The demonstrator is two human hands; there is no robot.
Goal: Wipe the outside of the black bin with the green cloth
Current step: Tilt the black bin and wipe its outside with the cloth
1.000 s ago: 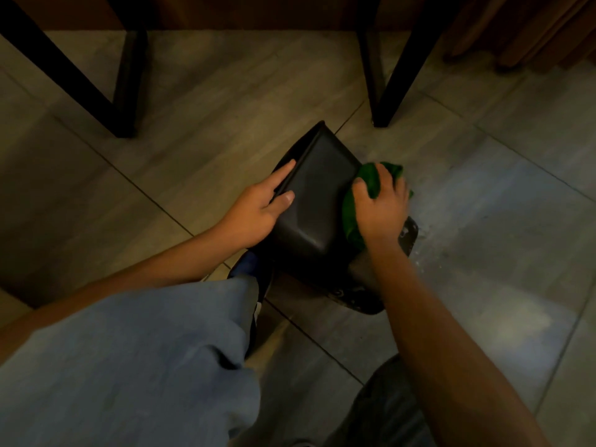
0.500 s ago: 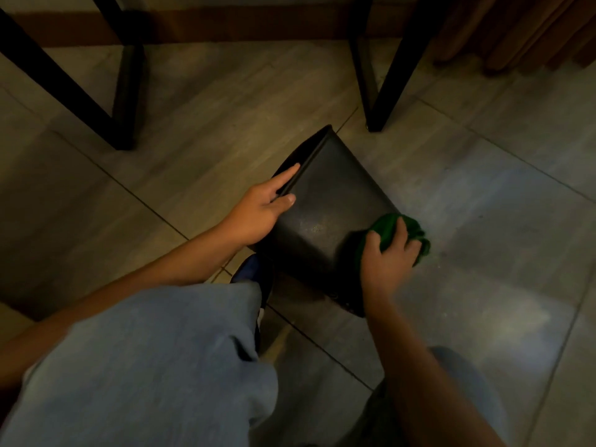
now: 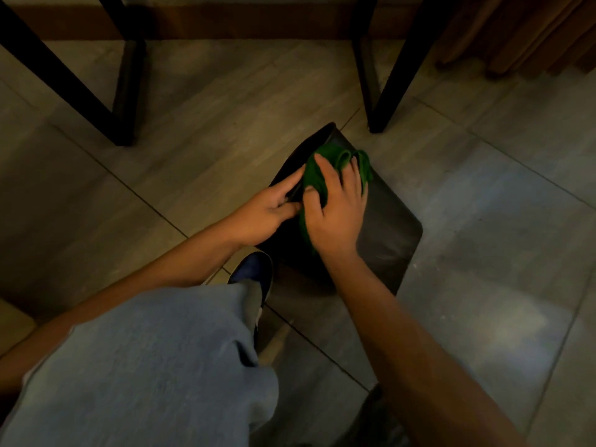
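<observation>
Black bin [image 3: 387,227]: tipped on its side on the floor [image 3: 193,130] at centre frame, mouth toward the upper left; rigid, smooth, dull-sheened walls with rounded corners, tapering form. Green cloth [image 3: 317,171]: soft, bunched, pressed to the upward wall near the rim. Right hand [image 3: 335,214]: grip loosely curled over the cloth, fingers spread. Left hand [image 3: 261,217]: fingers straight, steadying the rim edge, holding nothing. Progress, as judged: wiping under way on one wall; lower part shows pale streaks; remaining sides and underside apparently unwiped.
</observation>
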